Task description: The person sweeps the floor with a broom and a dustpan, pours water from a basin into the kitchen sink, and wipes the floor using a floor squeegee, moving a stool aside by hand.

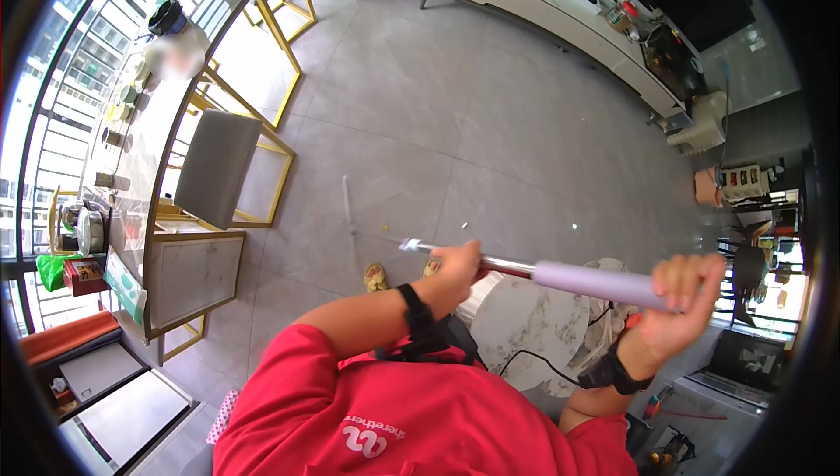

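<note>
A long-handled floor squeegee [595, 284] slants across the front of my body. It has a lilac foam grip and a shiny metal pole; its thin, pale head [347, 205] rests on the grey tiles to the left, faint in the glare. My left hand [458, 268] is wrapped round the metal pole. My right hand [689, 285] is closed round the end of the lilac grip. Small white scraps [465, 226] lie on the floor ahead. Yellow slippers [375, 278] show below the pole.
On the left, a long table [179, 117] holds cups and a pot, with a grey chair [217, 165] beside it. A low TV cabinet [542, 12] curves along the upper right. A round marble-patterned table [525, 327] stands close in front of me, with a black cable nearby.
</note>
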Action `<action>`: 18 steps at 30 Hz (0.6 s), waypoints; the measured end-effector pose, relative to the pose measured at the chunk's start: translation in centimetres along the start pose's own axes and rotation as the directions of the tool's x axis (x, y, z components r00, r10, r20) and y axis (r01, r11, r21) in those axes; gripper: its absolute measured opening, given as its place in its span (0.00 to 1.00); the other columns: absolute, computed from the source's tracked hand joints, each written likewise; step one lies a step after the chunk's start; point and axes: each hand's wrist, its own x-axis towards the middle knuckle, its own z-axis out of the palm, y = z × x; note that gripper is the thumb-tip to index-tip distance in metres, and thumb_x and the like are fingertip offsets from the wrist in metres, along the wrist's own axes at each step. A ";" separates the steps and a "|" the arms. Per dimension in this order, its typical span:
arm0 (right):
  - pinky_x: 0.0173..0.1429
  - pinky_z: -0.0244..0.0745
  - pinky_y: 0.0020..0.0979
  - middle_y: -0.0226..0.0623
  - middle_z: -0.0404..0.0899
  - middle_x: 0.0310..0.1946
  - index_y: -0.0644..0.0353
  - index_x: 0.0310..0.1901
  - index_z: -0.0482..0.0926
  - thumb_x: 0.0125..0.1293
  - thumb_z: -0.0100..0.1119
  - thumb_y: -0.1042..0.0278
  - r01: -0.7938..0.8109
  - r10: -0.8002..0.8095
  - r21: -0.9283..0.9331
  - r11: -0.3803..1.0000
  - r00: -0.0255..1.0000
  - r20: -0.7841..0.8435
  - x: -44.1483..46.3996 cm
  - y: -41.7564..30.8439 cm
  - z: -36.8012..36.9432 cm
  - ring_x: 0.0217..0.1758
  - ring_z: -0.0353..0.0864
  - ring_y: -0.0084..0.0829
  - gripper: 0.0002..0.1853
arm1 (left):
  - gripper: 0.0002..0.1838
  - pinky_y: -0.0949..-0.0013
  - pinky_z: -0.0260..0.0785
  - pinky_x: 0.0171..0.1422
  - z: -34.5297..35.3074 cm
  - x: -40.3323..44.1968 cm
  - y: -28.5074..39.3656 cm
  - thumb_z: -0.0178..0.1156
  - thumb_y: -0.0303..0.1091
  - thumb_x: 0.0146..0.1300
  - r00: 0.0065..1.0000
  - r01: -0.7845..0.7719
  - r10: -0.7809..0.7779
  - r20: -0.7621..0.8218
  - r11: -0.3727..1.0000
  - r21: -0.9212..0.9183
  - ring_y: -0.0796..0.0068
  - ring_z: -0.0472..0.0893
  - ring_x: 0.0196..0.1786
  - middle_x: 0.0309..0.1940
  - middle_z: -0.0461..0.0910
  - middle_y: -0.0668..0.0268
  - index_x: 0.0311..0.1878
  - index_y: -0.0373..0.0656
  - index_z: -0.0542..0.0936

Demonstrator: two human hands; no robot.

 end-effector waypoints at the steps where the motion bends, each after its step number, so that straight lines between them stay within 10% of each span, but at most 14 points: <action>1: 0.23 0.53 0.20 0.19 0.52 0.13 0.54 0.29 0.62 0.70 0.41 0.62 0.029 -0.030 -0.018 0.999 0.998 -0.048 0.3 -1.1 -0.2 0.14 0.50 0.14 0.11 | 0.21 0.69 0.73 0.30 1.6 -0.3 -0.2 0.53 0.32 0.54 0.998 -0.002 0.000 0.056 1.000 0.030 0.73 0.72 0.27 0.31 0.66 0.63 0.46 0.38 0.56; 14: 0.20 0.52 0.20 0.20 0.55 0.11 0.56 0.29 0.62 0.69 0.43 0.64 0.370 -0.346 -0.220 0.902 0.927 0.141 -0.8 -3.5 0.2 0.12 0.52 0.16 0.10 | 0.42 0.69 0.71 0.31 10.4 0.0 -1.5 0.52 0.38 0.55 0.946 -0.051 0.038 0.320 0.998 0.032 0.74 0.71 0.28 0.32 0.69 0.64 0.65 0.33 0.39; 16: 0.19 0.58 0.21 0.22 0.59 0.11 0.58 0.29 0.65 0.67 0.46 0.65 0.410 -0.374 -0.175 0.895 0.904 0.206 -1.3 -3.3 0.6 0.12 0.58 0.17 0.10 | 0.30 0.68 0.71 0.31 9.0 1.8 -1.9 0.52 0.38 0.55 0.915 -0.007 0.002 0.402 1.000 0.011 0.74 0.72 0.28 0.31 0.69 0.65 0.57 0.35 0.52; 18: 0.25 0.73 0.26 0.28 0.71 0.16 0.62 0.28 0.72 0.63 0.54 0.68 0.376 -0.286 0.054 0.925 0.596 0.750 -1.2 -3.5 0.8 0.17 0.71 0.23 0.09 | 0.20 0.67 0.71 0.32 7.0 1.4 -1.5 0.52 0.38 0.55 0.873 0.041 -0.030 0.487 0.999 -0.011 0.74 0.72 0.28 0.31 0.69 0.65 0.49 0.37 0.64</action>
